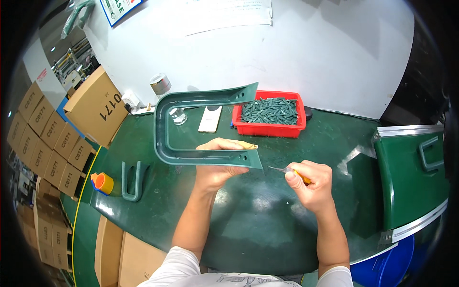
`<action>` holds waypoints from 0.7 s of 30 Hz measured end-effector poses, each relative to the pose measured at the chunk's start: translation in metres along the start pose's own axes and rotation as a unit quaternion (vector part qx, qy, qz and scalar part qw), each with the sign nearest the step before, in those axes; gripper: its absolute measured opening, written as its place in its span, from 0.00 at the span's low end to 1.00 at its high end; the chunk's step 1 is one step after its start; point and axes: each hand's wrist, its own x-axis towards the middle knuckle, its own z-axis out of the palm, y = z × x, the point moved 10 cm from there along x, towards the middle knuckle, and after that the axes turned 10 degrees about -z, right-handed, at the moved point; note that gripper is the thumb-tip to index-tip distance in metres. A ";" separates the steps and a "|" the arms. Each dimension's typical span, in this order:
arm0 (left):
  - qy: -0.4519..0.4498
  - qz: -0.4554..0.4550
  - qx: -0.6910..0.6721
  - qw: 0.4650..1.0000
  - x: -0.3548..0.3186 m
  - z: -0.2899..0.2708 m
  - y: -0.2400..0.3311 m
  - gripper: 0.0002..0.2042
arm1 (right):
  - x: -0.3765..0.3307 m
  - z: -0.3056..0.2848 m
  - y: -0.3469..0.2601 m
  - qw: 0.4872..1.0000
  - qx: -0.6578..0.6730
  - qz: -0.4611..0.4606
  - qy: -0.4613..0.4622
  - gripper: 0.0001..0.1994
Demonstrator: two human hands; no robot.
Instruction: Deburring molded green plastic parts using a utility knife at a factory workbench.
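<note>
My left hand (210, 174) is closed around the lower arm of a green U-shaped plastic handle (162, 126), held up above the table with its open end to the right. Small holes show near both its ends. A bit of yellowish material (247, 145) sits at my left fingertips; I cannot tell what it is. In my right fist (313, 184) is a small knife (278, 169) with a thin pointed blade and a yellow grip. Its tip points left, a little apart from the handle's lower end.
A red bin (270, 130) of small green plastic pieces stands at the back, beside a phone (210, 119). Another green handle (133, 182) and an orange tape roll (103, 183) lie left. A green panel (413, 179) is at right; cartons (95, 107) stack at left.
</note>
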 end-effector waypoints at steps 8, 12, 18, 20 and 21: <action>-0.026 -0.004 -0.030 0.999 -0.001 0.004 -0.005 0.20 | 0.000 0.007 -0.002 1.000 0.021 -0.006 -0.014 0.11; -0.036 0.001 -0.017 0.999 -0.001 0.005 -0.005 0.20 | -0.001 0.009 -0.002 0.999 0.024 -0.009 -0.022 0.11; -0.041 -0.011 -0.028 0.999 -0.001 0.007 -0.008 0.21 | -0.001 0.010 -0.003 0.999 0.020 -0.018 -0.034 0.11; -0.043 -0.017 -0.044 0.998 -0.001 0.009 -0.010 0.21 | -0.001 0.009 -0.003 0.999 0.013 -0.024 -0.031 0.11; -0.051 -0.020 -0.050 0.997 -0.002 0.010 -0.011 0.20 | 0.000 0.009 -0.003 0.999 0.008 -0.024 -0.029 0.11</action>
